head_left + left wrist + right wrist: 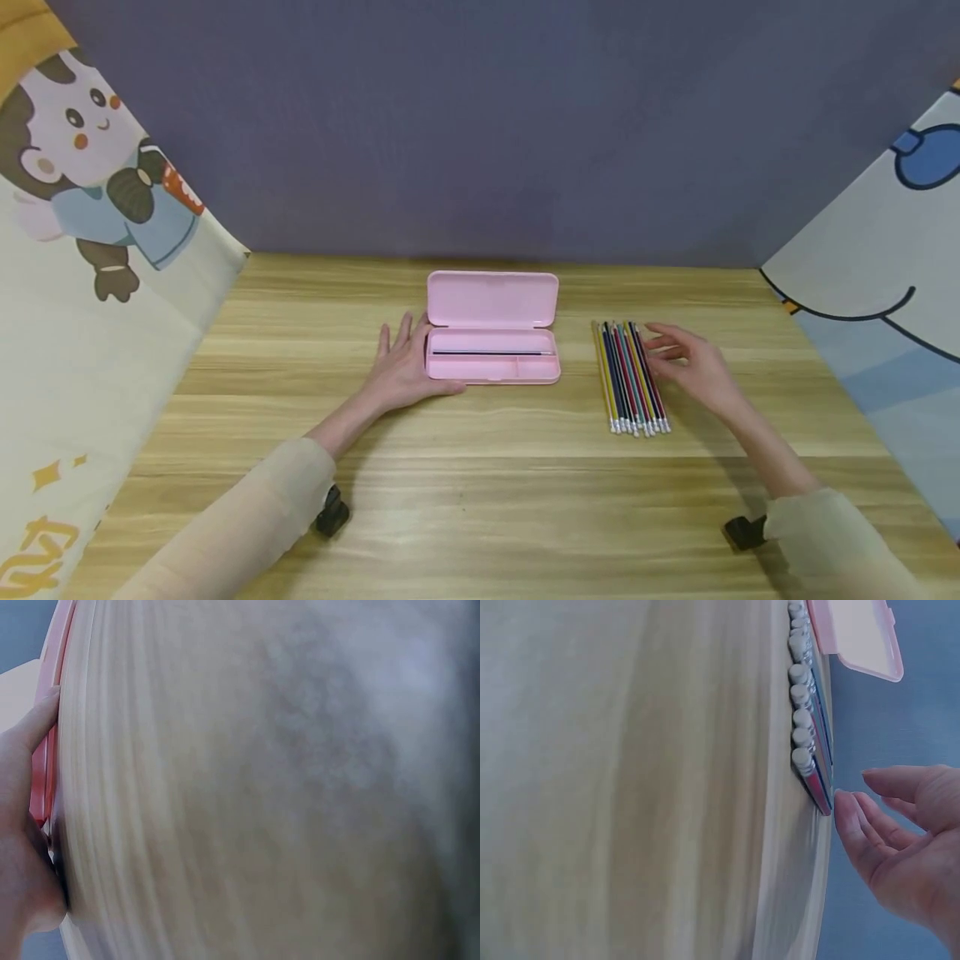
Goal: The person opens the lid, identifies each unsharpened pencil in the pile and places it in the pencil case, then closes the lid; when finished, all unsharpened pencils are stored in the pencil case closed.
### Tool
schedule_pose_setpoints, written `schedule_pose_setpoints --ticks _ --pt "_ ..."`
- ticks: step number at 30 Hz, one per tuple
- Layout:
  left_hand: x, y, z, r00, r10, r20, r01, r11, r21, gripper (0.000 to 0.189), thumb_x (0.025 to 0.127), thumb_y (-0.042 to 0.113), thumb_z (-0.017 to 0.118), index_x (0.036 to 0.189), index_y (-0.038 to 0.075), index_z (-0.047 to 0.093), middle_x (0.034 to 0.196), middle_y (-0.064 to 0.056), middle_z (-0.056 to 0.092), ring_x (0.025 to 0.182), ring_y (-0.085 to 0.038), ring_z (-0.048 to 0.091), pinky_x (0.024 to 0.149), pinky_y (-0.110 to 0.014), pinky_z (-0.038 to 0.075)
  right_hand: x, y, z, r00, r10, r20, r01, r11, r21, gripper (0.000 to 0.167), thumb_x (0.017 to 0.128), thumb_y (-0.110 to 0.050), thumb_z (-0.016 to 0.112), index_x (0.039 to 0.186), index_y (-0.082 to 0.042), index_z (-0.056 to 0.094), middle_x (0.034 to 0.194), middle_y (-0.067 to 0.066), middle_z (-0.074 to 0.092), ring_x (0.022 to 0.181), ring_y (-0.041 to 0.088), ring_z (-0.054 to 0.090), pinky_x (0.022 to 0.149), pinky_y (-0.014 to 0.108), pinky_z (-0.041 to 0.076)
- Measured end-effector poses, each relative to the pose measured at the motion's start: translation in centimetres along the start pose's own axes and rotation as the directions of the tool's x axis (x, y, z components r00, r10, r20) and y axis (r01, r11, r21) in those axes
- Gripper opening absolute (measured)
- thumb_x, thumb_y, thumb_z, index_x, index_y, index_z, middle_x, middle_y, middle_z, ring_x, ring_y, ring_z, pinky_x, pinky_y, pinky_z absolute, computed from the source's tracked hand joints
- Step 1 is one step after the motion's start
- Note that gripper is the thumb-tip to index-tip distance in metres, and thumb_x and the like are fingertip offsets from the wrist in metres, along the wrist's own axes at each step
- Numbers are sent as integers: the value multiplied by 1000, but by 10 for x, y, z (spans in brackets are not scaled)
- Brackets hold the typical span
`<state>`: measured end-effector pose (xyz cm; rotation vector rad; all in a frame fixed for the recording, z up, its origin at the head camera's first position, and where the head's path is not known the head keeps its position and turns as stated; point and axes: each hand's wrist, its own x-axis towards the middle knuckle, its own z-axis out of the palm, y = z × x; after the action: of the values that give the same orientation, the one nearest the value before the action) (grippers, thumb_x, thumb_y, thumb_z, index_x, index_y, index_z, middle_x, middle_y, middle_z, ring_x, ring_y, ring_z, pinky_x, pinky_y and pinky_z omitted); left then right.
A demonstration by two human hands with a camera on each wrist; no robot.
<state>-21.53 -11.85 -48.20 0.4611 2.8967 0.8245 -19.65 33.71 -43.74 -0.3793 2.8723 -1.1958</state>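
Note:
A pink pencil case lies with its lid raised at the back. One dark pencil lies lengthwise inside it. My left hand braces the case's left end, fingers spread and thumb along the front edge; the left wrist view shows that thumb against the pink side. To the right of the case, several coloured pencils lie side by side, their white eraser ends towards me. My right hand is at the right edge of this row, with loosely bent fingers and a gap between thumb and forefinger.
A wood-grain table carries everything. Behind it rises a dark grey-blue panel. Cartoon-printed panels stand on the left and right. Inside the case, a divider splits the front part.

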Motion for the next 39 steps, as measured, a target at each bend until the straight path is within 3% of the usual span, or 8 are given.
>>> schedule_pose_setpoints --ticks 4,7,13,18,26,39 --pt "0 0 0 1000 -7 4 7 1000 3 117 73 71 79 160 13 26 175 -13 12 163 -38 -1 128 -63 -10 -3 1 -1 999 18 33 -17 1000 -19 58 96 1 67 150 6 45 126 34 66 104 39 71 73 21 62" --pt "0 1 0 1000 -11 3 11 1000 5 115 72 71 79 158 12 29 174 -15 13 163 -38 -1 128 -63 -11 -4 1 0 998 30 54 -29 1000 -10 59 97 1 66 151 6 43 129 34 64 107 46 68 73 24 63" --pt "0 1 1 1000 -11 -2 11 1000 2 114 72 69 80 156 10 32 173 -17 14 162 -40 1 128 -64 -10 -6 1 1 997 39 69 -38 999 -4 61 97 0 66 152 6 42 131 34 64 108 47 68 74 23 63" --pt "-1 2 0 1000 -17 5 17 1000 9 113 73 70 79 157 11 31 174 -16 14 163 -38 0 129 -63 -10 -4 0 1 998 29 63 -24 997 -73 61 94 0 70 150 6 45 128 31 67 106 44 70 74 15 57" --pt "1 0 1 1000 -14 6 14 1000 19 114 73 72 78 157 12 30 174 -14 13 163 -37 -1 129 -62 -10 -4 -1 -2 995 48 89 -34 988 -151 61 93 1 70 150 1 48 131 29 67 107 44 71 74 14 54" --pt "0 2 -1 1000 -11 3 11 1000 14 114 72 72 79 157 13 31 174 -13 13 163 -37 -1 129 -63 -10 -6 -6 1 997 49 61 -40 988 -150 60 93 0 70 149 4 49 132 29 67 109 44 71 74 10 52"
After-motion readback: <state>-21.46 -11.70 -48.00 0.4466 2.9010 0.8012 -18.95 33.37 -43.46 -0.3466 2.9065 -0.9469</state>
